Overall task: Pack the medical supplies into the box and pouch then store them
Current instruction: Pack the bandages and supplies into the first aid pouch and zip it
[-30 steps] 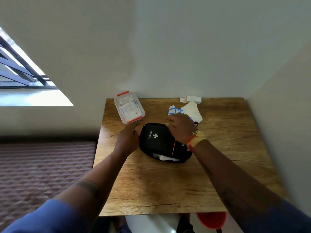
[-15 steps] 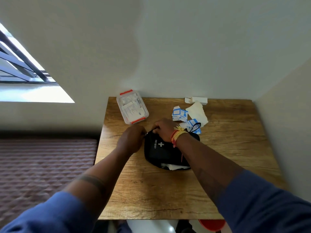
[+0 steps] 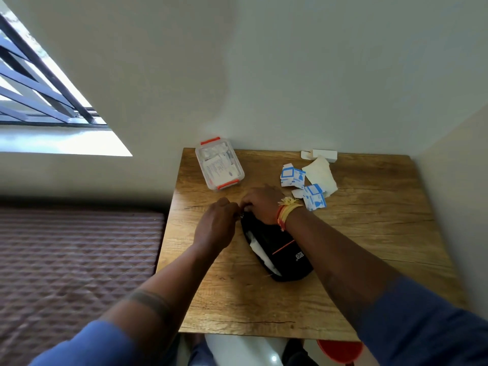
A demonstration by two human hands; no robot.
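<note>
A black first-aid pouch (image 3: 280, 256) lies on the wooden table (image 3: 369, 233), turned at an angle, with white material showing along its left seam. My left hand (image 3: 217, 223) pinches something small at the pouch's far corner, apparently the zipper pull. My right hand (image 3: 260, 204) grips the same far end of the pouch, fingers curled over it. A clear plastic box (image 3: 219, 167) with orange clips stands closed at the back left, supplies inside. Blue-and-white packets (image 3: 293, 178) and a white gauze pad (image 3: 320, 175) lie loose at the back.
A small white carton (image 3: 324, 155) lies against the back wall. Walls close the table at the back and right. A quilted brown mattress (image 3: 74, 260) lies to the left. A red object (image 3: 340, 351) shows below the table's front edge.
The pouch has been turned so its length runs toward me and to the right. My right hand moved from the pouch's right side to its far corner, meeting my left hand.
</note>
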